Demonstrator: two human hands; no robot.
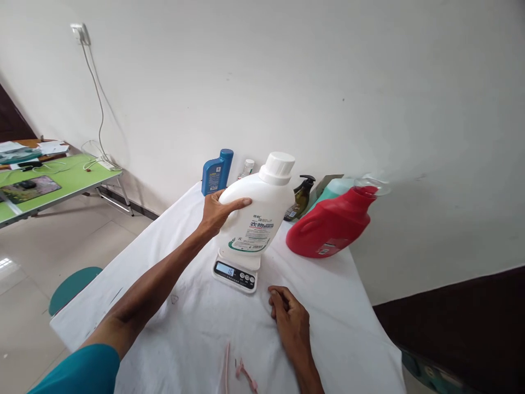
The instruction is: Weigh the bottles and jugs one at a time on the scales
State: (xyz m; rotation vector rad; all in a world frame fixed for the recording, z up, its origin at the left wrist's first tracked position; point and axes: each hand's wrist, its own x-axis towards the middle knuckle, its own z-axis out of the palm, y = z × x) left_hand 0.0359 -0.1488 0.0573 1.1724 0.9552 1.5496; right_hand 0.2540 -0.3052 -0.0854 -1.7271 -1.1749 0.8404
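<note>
White-clothed table (pixel 197 328): left grip (pixel 217 213) clasps white jug (pixel 258 210) on scale (pixel 235 272); right grip (pixel 289 317) rests loosely curled, empty.

A white cloth (pixel 197 328) covers the tabletop (pixel 369 350). On it sit a small scale (pixel 235 273), a red jug (pixel 332 224) lying sideways, a blue bottle (pixel 216 172), a dark pump bottle (pixel 301 198) (far edge) and a pink clip (pixel 245 375).
</note>
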